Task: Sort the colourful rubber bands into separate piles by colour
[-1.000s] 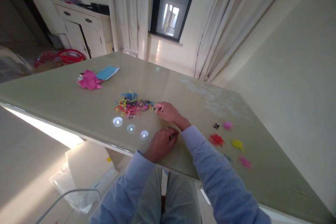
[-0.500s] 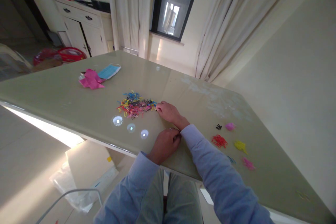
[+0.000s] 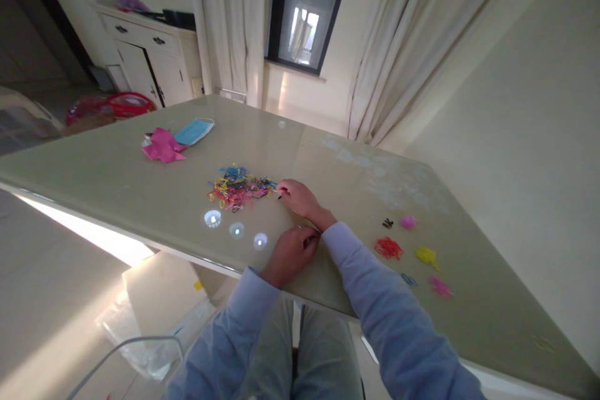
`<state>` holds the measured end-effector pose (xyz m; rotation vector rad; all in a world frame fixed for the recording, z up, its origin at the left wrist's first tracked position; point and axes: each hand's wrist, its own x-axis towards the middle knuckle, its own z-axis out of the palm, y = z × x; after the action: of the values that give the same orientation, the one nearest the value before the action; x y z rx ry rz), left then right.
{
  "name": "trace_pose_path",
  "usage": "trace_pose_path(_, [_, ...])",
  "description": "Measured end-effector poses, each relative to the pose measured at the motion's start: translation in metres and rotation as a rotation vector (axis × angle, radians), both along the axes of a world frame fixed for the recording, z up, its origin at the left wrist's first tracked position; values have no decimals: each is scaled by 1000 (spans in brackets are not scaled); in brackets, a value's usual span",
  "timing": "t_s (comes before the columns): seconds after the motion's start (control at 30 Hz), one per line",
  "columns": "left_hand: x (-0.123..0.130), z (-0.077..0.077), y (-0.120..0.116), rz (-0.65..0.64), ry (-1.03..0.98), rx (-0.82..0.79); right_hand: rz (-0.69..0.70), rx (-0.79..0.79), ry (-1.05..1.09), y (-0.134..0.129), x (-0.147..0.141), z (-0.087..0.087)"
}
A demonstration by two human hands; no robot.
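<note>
A mixed heap of small coloured rubber bands lies on the glossy table. At the heap's right edge, my right hand is closed in a pinch, and a short black rubber band shows under its fingertips. My left hand rests near the table's front edge, just below my right wrist. Its fingers are curled together; what they hold, if anything, is hidden. To the right lie sorted clusters: black bands, red bands, yellow bands, blue bands and two pink ones.
A pink crumpled sheet and a blue face mask lie at the far left of the table. Behind it stand a white cabinet and curtains. A box sits on the floor below the left edge.
My right hand has shifted slightly at the heap's edge, and a black band now shows beneath its fingertips. My left hand stays curled in nearly the same place. The view has tilted a little.
</note>
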<state>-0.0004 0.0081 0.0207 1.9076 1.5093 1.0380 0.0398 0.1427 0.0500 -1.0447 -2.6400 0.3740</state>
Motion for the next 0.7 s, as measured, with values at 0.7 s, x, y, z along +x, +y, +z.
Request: trace_pose_path(0.7, [-1,-3,1,0,-21,0,-28,-33,-23,12,17,-11])
